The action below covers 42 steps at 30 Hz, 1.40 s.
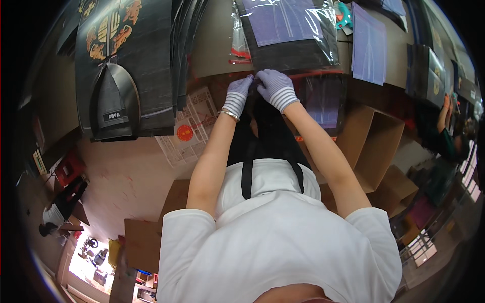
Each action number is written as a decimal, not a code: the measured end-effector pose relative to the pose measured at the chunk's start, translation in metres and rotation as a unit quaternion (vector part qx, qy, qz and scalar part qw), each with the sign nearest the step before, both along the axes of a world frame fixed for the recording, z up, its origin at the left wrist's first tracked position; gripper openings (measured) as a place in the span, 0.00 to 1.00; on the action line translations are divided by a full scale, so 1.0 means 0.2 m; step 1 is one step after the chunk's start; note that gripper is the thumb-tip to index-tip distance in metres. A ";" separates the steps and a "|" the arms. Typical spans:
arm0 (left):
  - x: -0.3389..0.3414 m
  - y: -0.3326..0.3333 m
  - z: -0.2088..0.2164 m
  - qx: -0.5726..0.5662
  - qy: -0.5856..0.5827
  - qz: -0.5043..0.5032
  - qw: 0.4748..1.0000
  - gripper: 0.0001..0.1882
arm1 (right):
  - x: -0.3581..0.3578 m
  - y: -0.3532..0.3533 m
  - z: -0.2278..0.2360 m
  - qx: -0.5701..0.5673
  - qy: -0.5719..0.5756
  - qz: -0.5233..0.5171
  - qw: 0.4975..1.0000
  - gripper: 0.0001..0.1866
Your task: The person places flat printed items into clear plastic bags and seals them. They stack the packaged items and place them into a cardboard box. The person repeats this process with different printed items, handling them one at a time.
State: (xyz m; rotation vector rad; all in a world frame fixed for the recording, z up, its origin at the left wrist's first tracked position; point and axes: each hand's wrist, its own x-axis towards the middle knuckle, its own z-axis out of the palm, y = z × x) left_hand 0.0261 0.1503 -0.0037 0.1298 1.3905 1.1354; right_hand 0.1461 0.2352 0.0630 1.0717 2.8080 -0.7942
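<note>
Both my hands wear lavender knit gloves with striped cuffs. They are close together at the near edge of the table, fingertips toward each other. My left hand (239,94) has its fingers drawn together, and a bracelet circles that wrist. The fingers of my right hand (275,88) are curled in. Whatever lies between the fingertips is dark and too small to make out. Just beyond them lies a black flat piece in a clear plastic sleeve (303,56), with a purple sheet (283,22) on it. Below the table edge, right of my hands, another purple sheet (323,108) shows behind shiny plastic.
Black paper bags (151,86) with gold and orange decoration are stacked at the left. At the right lie more purple sheets (369,45) and a teal tool (344,15). Cardboard boxes (371,146) stand beside my legs. Another person's arm (443,113) reaches in at far right.
</note>
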 end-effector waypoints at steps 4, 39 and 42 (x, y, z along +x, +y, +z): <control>-0.01 0.01 0.03 -0.019 -0.082 0.071 0.994 0.13 | -0.04 -0.02 0.04 -0.085 0.028 -0.072 0.993 0.12; -0.26 0.21 0.08 0.195 -0.182 0.218 0.939 0.25 | 0.56 0.98 0.03 -0.252 0.213 -0.418 0.846 0.11; -0.26 0.24 0.08 0.195 -0.160 0.195 0.948 0.25 | 0.35 1.11 0.01 -0.058 0.001 -0.379 0.924 0.11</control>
